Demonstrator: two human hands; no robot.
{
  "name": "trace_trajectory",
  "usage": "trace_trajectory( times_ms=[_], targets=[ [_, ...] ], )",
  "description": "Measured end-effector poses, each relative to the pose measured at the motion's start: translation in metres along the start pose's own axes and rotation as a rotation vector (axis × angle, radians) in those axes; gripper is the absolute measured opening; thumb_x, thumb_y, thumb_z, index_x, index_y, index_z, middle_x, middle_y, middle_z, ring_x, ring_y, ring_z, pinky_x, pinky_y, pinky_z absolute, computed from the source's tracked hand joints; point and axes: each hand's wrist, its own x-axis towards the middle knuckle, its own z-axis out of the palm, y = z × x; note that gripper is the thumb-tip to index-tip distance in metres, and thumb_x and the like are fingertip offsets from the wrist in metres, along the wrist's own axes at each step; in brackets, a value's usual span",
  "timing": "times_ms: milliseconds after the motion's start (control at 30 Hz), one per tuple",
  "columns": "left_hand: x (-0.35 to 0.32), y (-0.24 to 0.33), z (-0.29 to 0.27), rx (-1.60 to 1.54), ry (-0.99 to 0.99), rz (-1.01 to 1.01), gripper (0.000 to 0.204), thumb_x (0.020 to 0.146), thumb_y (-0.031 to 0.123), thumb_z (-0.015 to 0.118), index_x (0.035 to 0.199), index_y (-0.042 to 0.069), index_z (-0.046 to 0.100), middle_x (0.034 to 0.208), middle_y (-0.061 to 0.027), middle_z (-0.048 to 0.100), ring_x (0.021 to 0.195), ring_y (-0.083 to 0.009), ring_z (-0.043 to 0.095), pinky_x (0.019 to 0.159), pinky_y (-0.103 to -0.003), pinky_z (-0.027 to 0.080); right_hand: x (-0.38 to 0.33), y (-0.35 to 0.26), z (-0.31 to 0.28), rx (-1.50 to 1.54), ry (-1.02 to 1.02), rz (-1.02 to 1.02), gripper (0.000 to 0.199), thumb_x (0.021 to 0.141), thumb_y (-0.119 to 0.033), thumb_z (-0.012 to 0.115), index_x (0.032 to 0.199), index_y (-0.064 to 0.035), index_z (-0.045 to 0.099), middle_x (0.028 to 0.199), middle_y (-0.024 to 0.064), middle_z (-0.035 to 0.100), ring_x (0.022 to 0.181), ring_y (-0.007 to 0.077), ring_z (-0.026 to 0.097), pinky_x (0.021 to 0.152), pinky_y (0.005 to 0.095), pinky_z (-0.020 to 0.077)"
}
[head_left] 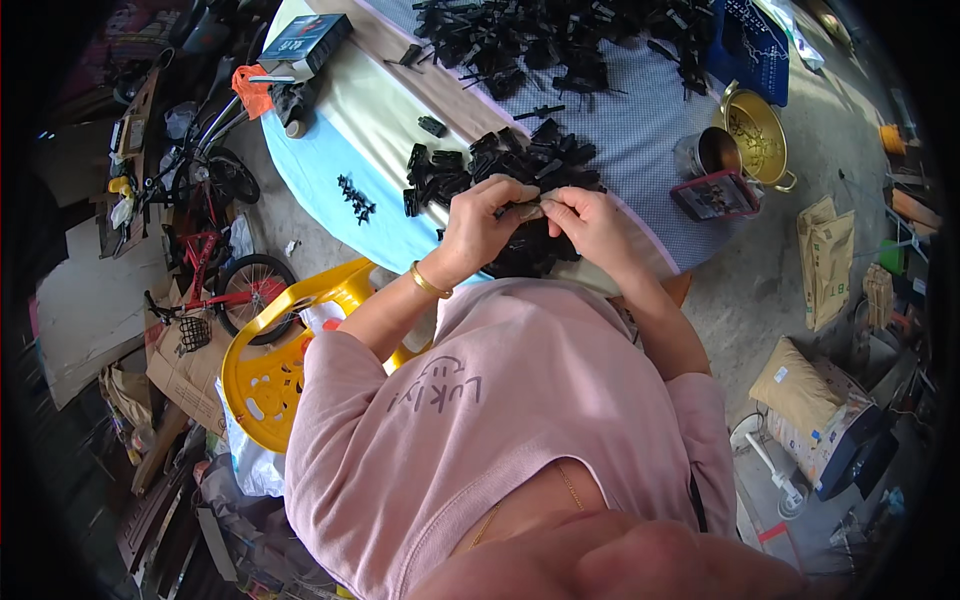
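My left hand [487, 222] and my right hand [590, 222] meet fingertip to fingertip above the table's near side. Both are closed in a pinch; what sits between the fingers is too small and covered to make out. Beneath and just beyond them lies a heap of small black plastic parts [435, 180]. One black part [432, 126] rests apart on the pale stripe of the cloth. Farther off spreads a larger pile of black parts [560, 45]. To the left, a little cluster of tiny black pieces [356, 200] lies on the light blue stripe.
The round table wears a striped cloth [320, 165]. On its right stand a phone [715, 196], a metal cup [718, 152], a gold-coloured pot [765, 125] and a blue basket [748, 55]. A box [306, 45] sits far left. A yellow chair [270, 375] is beside me.
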Motion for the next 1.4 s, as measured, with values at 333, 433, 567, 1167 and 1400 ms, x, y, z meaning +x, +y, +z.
trace_trajectory(
  times_ms=[333,433,567,1167,1400],
  targets=[
    [0.074,-0.085,0.002,0.432,-0.169,0.038,0.037,0.072,0.025,0.067,0.103,0.006,0.059,0.093,-0.0147,0.06,0.09,-0.0313,0.056,0.079,-0.037,0.044,-0.002,0.02,-0.012,-0.038,0.197,-0.04,0.016,0.084,-0.015,0.058,0.089,-0.0005,0.061,0.061,0.0019,0.058,0.054,0.0078,0.056,0.048,0.0198,0.0413],
    [0.106,-0.117,0.03,0.471,-0.119,-0.002,0.031,0.074,0.023,0.065,0.099,0.004,0.061,0.093,-0.0145,0.06,0.09,-0.0306,0.056,0.078,-0.036,0.044,-0.001,0.015,-0.008,-0.068,0.206,-0.078,0.016,0.084,-0.015,0.058,0.088,-0.0005,0.061,0.062,0.002,0.059,0.054,0.008,0.056,0.049,0.0202,0.0422],
    [0.115,-0.121,0.045,0.116,-0.107,-0.304,0.027,0.076,0.018,0.064,0.097,0.002,0.061,0.09,-0.0146,0.06,0.084,-0.0251,0.06,0.073,-0.033,0.046,-0.003,0.025,-0.016,0.02,0.279,-0.057,0.016,0.083,-0.01,0.059,0.094,0.0016,0.061,0.068,0.0004,0.058,0.058,0.0052,0.052,0.052,0.0191,0.0407],
    [0.029,0.009,0.016,-0.52,-0.292,-0.278,0.056,0.074,0.001,0.066,0.124,-0.001,0.041,0.112,-0.0086,0.054,0.096,-0.011,0.054,0.081,-0.024,0.046,0.016,0.007,-0.015,0.159,0.289,-0.116,0.019,0.075,-0.01,0.07,0.085,-0.0018,0.056,0.074,0.0003,0.06,0.065,0.0049,0.055,0.058,0.0179,0.045],
    [0.022,0.003,0.025,-0.518,-0.153,-0.289,0.042,0.076,-0.003,0.062,0.116,-0.003,0.048,0.1,-0.0068,0.06,0.086,-0.0105,0.057,0.078,-0.023,0.048,0.011,0.007,-0.019,0.427,0.127,0.047,0.019,0.079,-0.016,0.065,0.084,0.0005,0.058,0.064,0.001,0.056,0.057,0.0034,0.05,0.05,0.0176,0.0404]
  ],
)
